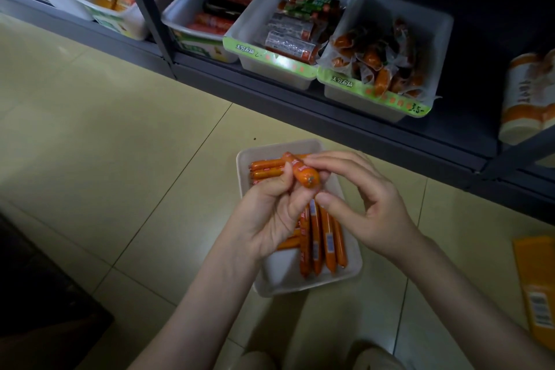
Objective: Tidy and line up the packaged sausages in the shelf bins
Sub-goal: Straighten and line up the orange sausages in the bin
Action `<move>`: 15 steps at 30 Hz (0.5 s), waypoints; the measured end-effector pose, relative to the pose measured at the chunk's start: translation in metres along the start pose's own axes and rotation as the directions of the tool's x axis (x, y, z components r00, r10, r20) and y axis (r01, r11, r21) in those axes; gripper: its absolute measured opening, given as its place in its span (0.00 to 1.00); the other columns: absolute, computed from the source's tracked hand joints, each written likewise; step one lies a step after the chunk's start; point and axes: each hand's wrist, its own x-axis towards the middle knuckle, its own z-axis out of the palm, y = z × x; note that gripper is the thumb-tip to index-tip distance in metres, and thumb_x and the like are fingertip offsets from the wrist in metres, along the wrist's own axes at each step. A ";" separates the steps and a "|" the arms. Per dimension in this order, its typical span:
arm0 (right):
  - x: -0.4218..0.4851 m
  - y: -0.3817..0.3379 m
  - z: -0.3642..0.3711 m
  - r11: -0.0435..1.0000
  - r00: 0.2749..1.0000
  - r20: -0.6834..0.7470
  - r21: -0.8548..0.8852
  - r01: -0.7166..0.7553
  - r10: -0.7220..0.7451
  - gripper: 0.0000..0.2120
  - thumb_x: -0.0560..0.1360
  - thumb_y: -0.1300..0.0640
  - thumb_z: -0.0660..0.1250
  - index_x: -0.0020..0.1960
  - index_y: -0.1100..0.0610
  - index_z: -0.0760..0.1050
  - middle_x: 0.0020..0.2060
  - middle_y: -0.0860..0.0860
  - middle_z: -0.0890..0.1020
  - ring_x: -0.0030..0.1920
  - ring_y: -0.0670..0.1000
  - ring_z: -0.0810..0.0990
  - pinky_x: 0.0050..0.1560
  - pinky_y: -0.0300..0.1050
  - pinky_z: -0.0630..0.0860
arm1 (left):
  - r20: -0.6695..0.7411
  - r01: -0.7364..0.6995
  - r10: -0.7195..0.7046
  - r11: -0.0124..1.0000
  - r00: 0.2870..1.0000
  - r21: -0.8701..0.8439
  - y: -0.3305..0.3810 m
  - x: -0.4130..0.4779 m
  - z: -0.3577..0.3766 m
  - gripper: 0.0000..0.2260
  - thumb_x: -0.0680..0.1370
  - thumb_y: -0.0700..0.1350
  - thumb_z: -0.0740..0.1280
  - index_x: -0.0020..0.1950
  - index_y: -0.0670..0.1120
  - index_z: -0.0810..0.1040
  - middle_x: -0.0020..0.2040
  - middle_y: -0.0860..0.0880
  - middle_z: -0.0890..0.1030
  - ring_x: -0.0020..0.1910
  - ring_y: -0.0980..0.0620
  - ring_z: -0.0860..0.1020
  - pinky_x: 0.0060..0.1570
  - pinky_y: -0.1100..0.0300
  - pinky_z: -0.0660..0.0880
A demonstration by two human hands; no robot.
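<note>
The left hand (270, 213) grips one orange sausage (303, 173) between thumb and curled fingers, and holds it tilted above the near bin. The right hand (369, 207) meets it from the other side: its curled index finger lies along the sausage's upper part and its thumb sits just under the near, crimped end, so both hands hold the same piece.

Below them a white bin (300, 285) stands on the pale tiled floor (90, 129). In it a row of sausages (321, 237) lies side by side, pointing toward the person, each with a small blue-and-white label (print too small to read). A few more (267, 168) lie crosswise at the bin's far end. To the right on the floor lies a yellow packet (537, 288) with a barcode.

Farther off, on the dark shelf (330, 117), three white bins stand edge to edge. The right bin (360, 99) holds short sausages in clear wrappers, loosely heaped; its green front strip bears printed Chinese characters and a handwritten "3.5-". The middle bin (270, 69) holds longer packets in silver and green, and its strip shows the same characters and a handwritten mark that looks like "2". The left bin (186, 3) holds red and black packets. At the right edge stand orange-and-white packs (525, 93), blurred.
</note>
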 end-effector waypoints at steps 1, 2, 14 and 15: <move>0.001 -0.002 0.000 0.999 0.999 -0.013 -0.036 0.038 -0.038 0.15 0.75 0.59 0.67 0.61 0.58 0.75 0.57 0.52 0.79 0.60 0.53 0.76 0.61 0.48 0.71 | -0.026 0.013 -0.013 1.000 1.000 -0.011 -0.003 -0.001 0.002 0.14 0.62 0.29 0.74 0.45 0.27 0.79 0.40 0.29 0.80 0.36 0.37 0.83 0.28 0.54 0.80; 0.003 -0.004 0.001 0.996 0.997 -0.025 -0.064 0.068 -0.070 0.14 0.75 0.60 0.68 0.59 0.60 0.76 0.56 0.53 0.80 0.59 0.53 0.77 0.61 0.47 0.71 | -0.071 0.028 -0.028 1.000 0.997 0.006 -0.007 -0.002 0.006 0.08 0.67 0.31 0.71 0.44 0.28 0.80 0.38 0.31 0.81 0.34 0.39 0.83 0.27 0.56 0.80; -0.002 -0.001 0.009 1.000 0.949 -0.315 0.010 -0.009 0.012 0.10 0.77 0.67 0.61 0.52 0.58 0.78 0.50 0.55 0.80 0.55 0.51 0.80 0.57 0.45 0.75 | 0.260 -0.105 0.339 -0.412 0.904 0.905 -0.033 -0.008 -0.014 0.13 0.75 0.47 0.70 0.52 0.60 0.69 0.45 0.62 0.76 0.48 0.60 0.75 0.46 0.74 0.67; -0.003 -0.002 0.010 1.000 0.955 -0.296 -0.017 0.005 -0.010 0.11 0.77 0.68 0.61 0.52 0.58 0.78 0.51 0.57 0.80 0.56 0.50 0.79 0.58 0.42 0.73 | 0.303 -0.134 0.353 -0.431 0.885 0.892 -0.034 -0.007 -0.014 0.14 0.75 0.45 0.70 0.45 0.61 0.67 0.38 0.62 0.74 0.41 0.61 0.75 0.40 0.74 0.67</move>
